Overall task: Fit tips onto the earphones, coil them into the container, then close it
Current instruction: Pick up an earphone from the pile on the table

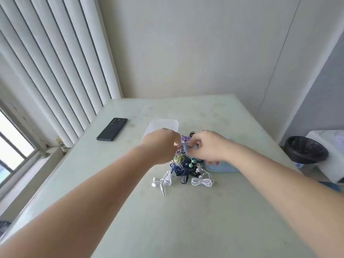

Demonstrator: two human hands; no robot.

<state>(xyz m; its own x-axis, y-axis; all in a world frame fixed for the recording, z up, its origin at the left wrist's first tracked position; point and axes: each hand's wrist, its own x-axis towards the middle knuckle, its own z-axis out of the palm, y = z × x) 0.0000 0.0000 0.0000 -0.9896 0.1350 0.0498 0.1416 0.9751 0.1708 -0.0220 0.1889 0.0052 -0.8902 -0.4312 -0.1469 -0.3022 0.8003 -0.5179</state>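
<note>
A heap of coiled earphones (183,168) in white, dark blue, green and purple lies in the middle of the table. My left hand (160,146) and my right hand (208,146) meet above the heap, both pinching a light blue earphone (186,147) between their fingertips. A clear plastic container (162,125) stands just behind my left hand, partly hidden by it. A light blue lid (221,167) lies under my right wrist. Two white earphone bundles (202,181) rest at the heap's near edge.
A black phone (112,131) lies on the pale table (167,211) at the left. Vertical blinds and a window run along the left side. A black-lined waste bin (306,149) stands on the floor past the table's right edge.
</note>
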